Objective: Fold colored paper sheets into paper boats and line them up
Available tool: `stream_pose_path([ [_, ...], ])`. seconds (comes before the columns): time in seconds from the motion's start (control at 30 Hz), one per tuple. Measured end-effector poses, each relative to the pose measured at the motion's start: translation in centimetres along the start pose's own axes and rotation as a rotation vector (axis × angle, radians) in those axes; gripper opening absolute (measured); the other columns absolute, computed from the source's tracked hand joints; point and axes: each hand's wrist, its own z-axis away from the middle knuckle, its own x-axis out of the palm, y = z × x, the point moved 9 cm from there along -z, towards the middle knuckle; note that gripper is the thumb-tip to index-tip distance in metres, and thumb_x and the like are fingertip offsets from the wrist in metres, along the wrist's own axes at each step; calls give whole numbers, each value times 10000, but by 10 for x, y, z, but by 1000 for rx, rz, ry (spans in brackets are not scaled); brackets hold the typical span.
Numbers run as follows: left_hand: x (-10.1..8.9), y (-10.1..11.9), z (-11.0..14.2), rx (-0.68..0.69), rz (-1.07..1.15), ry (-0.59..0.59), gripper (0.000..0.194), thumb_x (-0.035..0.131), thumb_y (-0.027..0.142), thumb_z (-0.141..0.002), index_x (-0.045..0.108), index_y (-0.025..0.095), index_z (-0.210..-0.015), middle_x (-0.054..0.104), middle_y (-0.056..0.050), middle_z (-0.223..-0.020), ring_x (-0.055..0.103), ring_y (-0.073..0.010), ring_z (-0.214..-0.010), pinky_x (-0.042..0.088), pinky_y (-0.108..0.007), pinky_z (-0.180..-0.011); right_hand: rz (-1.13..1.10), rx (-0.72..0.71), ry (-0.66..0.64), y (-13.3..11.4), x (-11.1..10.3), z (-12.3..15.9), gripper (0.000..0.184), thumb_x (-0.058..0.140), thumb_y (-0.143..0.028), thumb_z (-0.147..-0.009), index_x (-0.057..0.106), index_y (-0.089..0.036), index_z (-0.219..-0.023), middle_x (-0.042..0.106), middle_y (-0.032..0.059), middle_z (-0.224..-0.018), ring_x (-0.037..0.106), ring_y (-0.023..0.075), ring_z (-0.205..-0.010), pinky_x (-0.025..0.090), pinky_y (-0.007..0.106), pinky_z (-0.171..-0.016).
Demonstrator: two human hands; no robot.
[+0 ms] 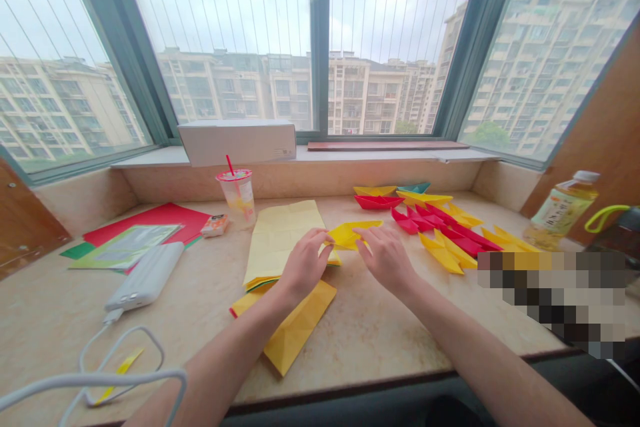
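A yellow folded paper boat [350, 235] is held up between my two hands over the middle of the counter. My left hand [309, 259] pinches its left end, and my right hand [386, 255] grips it from the right with the fingertips. Under and beside my left hand lies a stack of pale yellow paper [280, 233]. Nearer to me, a creased darker yellow sheet [300, 327] lies partly beneath my left forearm. Several finished boats are to the right, among them a red paper boat [379, 202] and a yellow paper boat [447, 250].
A lidded plastic cup [237, 193] with a red straw stands behind the paper. Left are a white power bank [146, 275] with a looping cable [163, 373], a small box [215, 225] and red paper [150, 220]. A drink bottle [563, 210] stands right. A long white box [237, 142] rests on the sill.
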Motion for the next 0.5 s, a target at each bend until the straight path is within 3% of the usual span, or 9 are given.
stream_pose_path([
  [0.17,-13,-4,-1,-38,-12,109,155,518,189,-890,666,217,-927,668,-69,-1104,626,-229,-1043,526,-373,-886,-7,-32,-5,-4,0,0,175,541,-192,-924,698,-218,-995,695,61,-972,606,216,-955,394,351,-890],
  [0.5,-14,-4,-2,-31,14,122,143,529,198,-884,669,206,-912,674,-72,-1099,627,-225,-1038,524,-372,-894,-12,-19,-39,-3,3,0,181,549,-201,-929,686,-206,-1047,683,73,-981,606,223,-968,412,352,-886],
])
